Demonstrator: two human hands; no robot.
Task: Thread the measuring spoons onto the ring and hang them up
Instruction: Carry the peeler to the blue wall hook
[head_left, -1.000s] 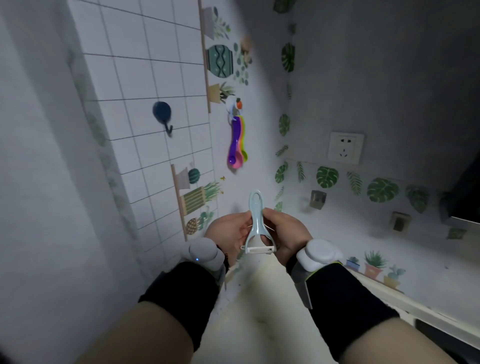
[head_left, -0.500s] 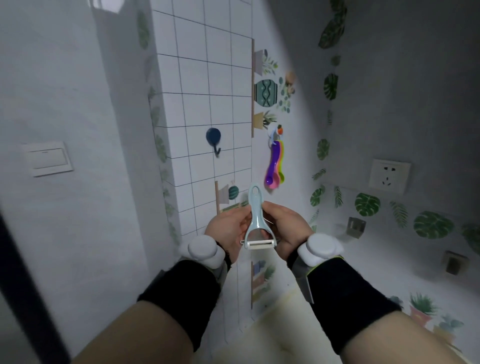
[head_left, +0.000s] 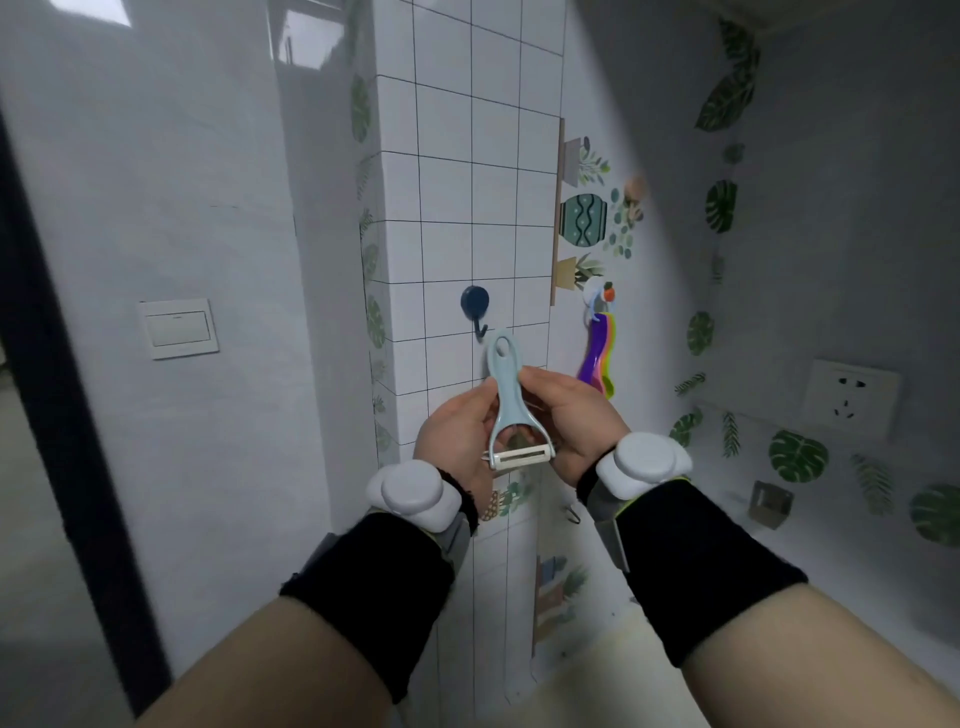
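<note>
A bunch of coloured measuring spoons (head_left: 598, 358), purple in front, hangs from a white wall hook (head_left: 597, 299) on the right wall. I hold a pale blue peeler (head_left: 508, 400) upright in front of me, its handle hole at the top and its white blade at the bottom. My left hand (head_left: 457, 436) grips it from the left and my right hand (head_left: 566, 421) from the right. The peeler's top sits just below and right of a dark blue hook (head_left: 475, 306) on the tiled wall. Whether the spoons are on a ring I cannot tell.
A light switch (head_left: 177, 328) is on the left wall beside a dark door frame (head_left: 62, 364). A power socket (head_left: 852, 397) and a small metal hook (head_left: 772, 503) sit on the right wall among leaf stickers. A pale counter top (head_left: 597, 670) lies below.
The view has swung left and up, bringing the tiled wall, blue hook and light switch toward the centre. Both hands keep the same hold on the peeler, now raised close under the blue hook.
</note>
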